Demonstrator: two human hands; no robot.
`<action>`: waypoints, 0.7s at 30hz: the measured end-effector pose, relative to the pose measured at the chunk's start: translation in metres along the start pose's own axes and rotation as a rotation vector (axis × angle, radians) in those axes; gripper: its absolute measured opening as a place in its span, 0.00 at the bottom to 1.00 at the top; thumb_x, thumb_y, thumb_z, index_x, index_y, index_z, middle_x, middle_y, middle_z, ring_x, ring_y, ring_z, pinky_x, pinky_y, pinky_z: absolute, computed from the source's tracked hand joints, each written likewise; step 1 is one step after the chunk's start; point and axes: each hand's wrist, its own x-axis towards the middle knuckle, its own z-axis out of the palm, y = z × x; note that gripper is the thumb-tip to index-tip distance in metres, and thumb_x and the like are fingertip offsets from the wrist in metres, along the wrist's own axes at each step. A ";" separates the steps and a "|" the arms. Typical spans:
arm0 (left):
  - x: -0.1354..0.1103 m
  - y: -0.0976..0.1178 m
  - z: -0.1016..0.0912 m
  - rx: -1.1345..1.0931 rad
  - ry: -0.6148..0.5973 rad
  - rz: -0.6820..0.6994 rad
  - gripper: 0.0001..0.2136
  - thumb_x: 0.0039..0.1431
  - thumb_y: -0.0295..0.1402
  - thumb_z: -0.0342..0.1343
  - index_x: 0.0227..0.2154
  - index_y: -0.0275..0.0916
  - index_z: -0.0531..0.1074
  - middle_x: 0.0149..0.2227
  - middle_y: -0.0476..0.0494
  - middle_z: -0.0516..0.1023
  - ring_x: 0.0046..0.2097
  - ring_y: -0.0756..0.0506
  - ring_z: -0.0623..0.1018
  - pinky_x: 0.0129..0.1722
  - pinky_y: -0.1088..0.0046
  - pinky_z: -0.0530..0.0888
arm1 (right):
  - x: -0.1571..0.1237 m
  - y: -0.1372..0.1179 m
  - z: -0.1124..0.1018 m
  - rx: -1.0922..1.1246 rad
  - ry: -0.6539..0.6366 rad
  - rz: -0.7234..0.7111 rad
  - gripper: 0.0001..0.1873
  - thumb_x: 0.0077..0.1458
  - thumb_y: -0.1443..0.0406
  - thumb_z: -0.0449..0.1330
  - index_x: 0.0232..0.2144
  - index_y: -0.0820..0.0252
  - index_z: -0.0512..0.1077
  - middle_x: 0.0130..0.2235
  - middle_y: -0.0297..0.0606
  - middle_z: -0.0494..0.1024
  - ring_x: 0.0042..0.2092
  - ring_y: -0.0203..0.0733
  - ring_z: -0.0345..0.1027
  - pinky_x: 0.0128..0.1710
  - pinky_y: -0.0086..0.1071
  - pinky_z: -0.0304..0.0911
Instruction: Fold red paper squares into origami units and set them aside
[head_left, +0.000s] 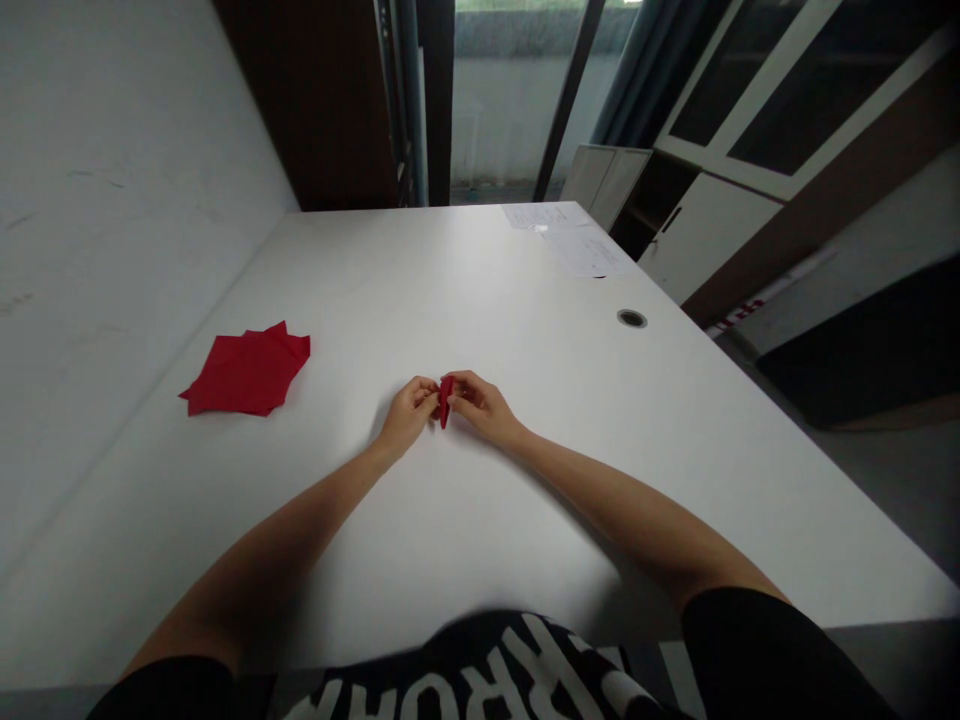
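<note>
Between my two hands, just above the middle of the white table, is a small folded piece of red paper (445,402), held on edge so that it looks narrow. My left hand (412,408) pinches it from the left, with thumb and fingers closed at its side. From the right, my right hand (482,403) grips it between thumb and fingers. The fingers cover part of the folds, so its full shape cannot be made out. Farther left lies a loose stack of red paper sheets (251,372) with corners pointing in different directions.
The white table (420,290) meets a wall (127,180) on the left. Printed sheets (574,245) lie at its far right corner, and a round cable hole (631,318) sits near the right edge. Cabinets (712,230) stand beyond that edge.
</note>
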 end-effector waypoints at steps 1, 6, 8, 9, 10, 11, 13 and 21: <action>0.000 -0.001 0.001 0.004 -0.005 0.007 0.09 0.56 0.36 0.60 0.36 0.39 0.67 0.30 0.51 0.76 0.28 0.51 0.76 0.31 0.75 0.74 | 0.000 -0.002 0.000 -0.069 -0.002 -0.018 0.14 0.63 0.63 0.58 0.51 0.56 0.70 0.41 0.38 0.76 0.41 0.38 0.71 0.41 0.33 0.68; -0.006 0.000 0.002 0.057 -0.060 0.097 0.11 0.59 0.36 0.59 0.41 0.40 0.66 0.40 0.46 0.78 0.35 0.49 0.80 0.38 0.71 0.77 | -0.002 -0.010 -0.001 -0.435 0.015 -0.128 0.19 0.59 0.72 0.55 0.52 0.57 0.72 0.40 0.37 0.73 0.34 0.35 0.67 0.36 0.30 0.66; -0.010 0.003 0.003 0.145 -0.065 0.143 0.12 0.59 0.35 0.60 0.42 0.41 0.65 0.44 0.45 0.78 0.37 0.49 0.80 0.40 0.70 0.76 | -0.002 -0.009 -0.002 -0.519 0.011 -0.168 0.20 0.59 0.73 0.55 0.53 0.57 0.72 0.40 0.38 0.73 0.35 0.36 0.67 0.38 0.31 0.66; -0.012 0.005 0.003 0.194 -0.064 0.160 0.13 0.58 0.35 0.60 0.43 0.41 0.65 0.44 0.45 0.78 0.37 0.49 0.80 0.41 0.70 0.76 | -0.002 -0.008 -0.002 -0.557 0.010 -0.187 0.21 0.59 0.72 0.55 0.53 0.57 0.72 0.41 0.39 0.73 0.37 0.38 0.68 0.39 0.32 0.66; -0.013 0.007 0.004 0.239 -0.061 0.174 0.14 0.58 0.35 0.61 0.43 0.42 0.64 0.45 0.45 0.78 0.37 0.49 0.80 0.41 0.70 0.75 | -0.002 -0.007 -0.003 -0.591 0.008 -0.204 0.21 0.59 0.72 0.56 0.54 0.56 0.72 0.41 0.40 0.73 0.39 0.40 0.68 0.41 0.33 0.66; -0.014 0.009 0.005 0.274 -0.058 0.184 0.15 0.57 0.35 0.62 0.43 0.42 0.64 0.44 0.45 0.78 0.37 0.49 0.80 0.42 0.70 0.75 | -0.001 -0.006 -0.003 -0.619 0.003 -0.217 0.22 0.59 0.72 0.56 0.55 0.56 0.71 0.42 0.41 0.73 0.41 0.42 0.68 0.42 0.34 0.66; -0.017 0.013 0.006 0.322 -0.051 0.197 0.17 0.55 0.34 0.64 0.43 0.43 0.64 0.44 0.46 0.79 0.37 0.48 0.81 0.42 0.70 0.75 | -0.001 -0.005 -0.004 -0.649 -0.003 -0.214 0.24 0.57 0.73 0.56 0.56 0.55 0.70 0.42 0.42 0.74 0.43 0.44 0.68 0.44 0.35 0.66; -0.021 0.018 0.008 0.478 0.043 0.243 0.18 0.52 0.33 0.66 0.44 0.45 0.67 0.45 0.46 0.79 0.38 0.46 0.82 0.41 0.69 0.74 | -0.003 -0.003 -0.002 -0.570 0.055 -0.129 0.15 0.54 0.72 0.56 0.44 0.57 0.68 0.38 0.39 0.75 0.37 0.42 0.67 0.39 0.34 0.63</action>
